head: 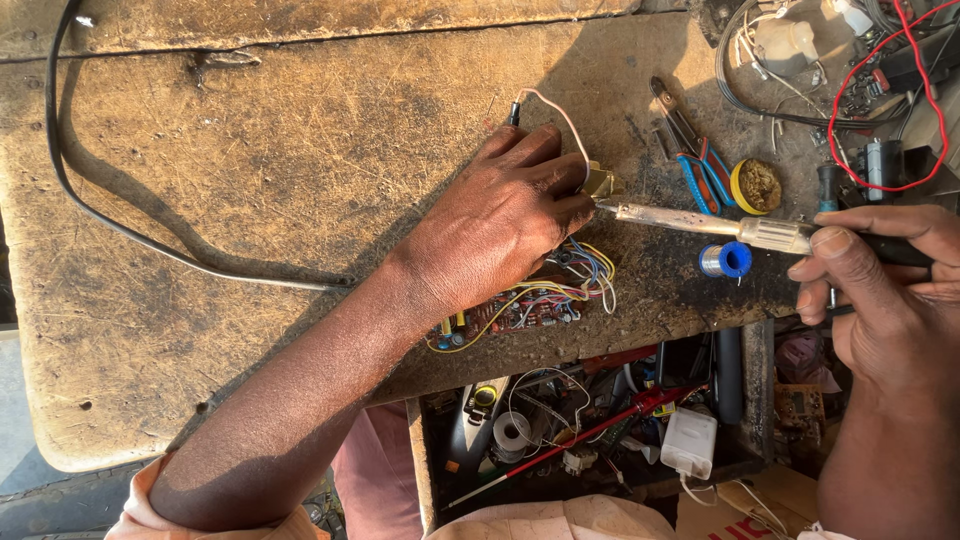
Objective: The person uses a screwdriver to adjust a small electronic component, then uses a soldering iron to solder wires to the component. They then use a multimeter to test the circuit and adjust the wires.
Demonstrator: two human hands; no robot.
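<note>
My left hand (505, 220) presses down on a small yellowish component (603, 182) with a pink-white wire (560, 115) looping from it. Under my palm lies a brown circuit board (520, 312) with yellow, blue and white wires. My right hand (885, 285) grips a soldering iron (720, 227) by its handle. The iron's tip touches the component right at my left fingertips.
The worn wooden bench (250, 180) carries a black cable (110, 215), blue-handled pliers (695, 160), a yellow tin of flux (757, 185), a blue solder spool (727, 260) and red wire (880, 90). An open drawer (600, 430) below holds a red screwdriver, tape and a white charger.
</note>
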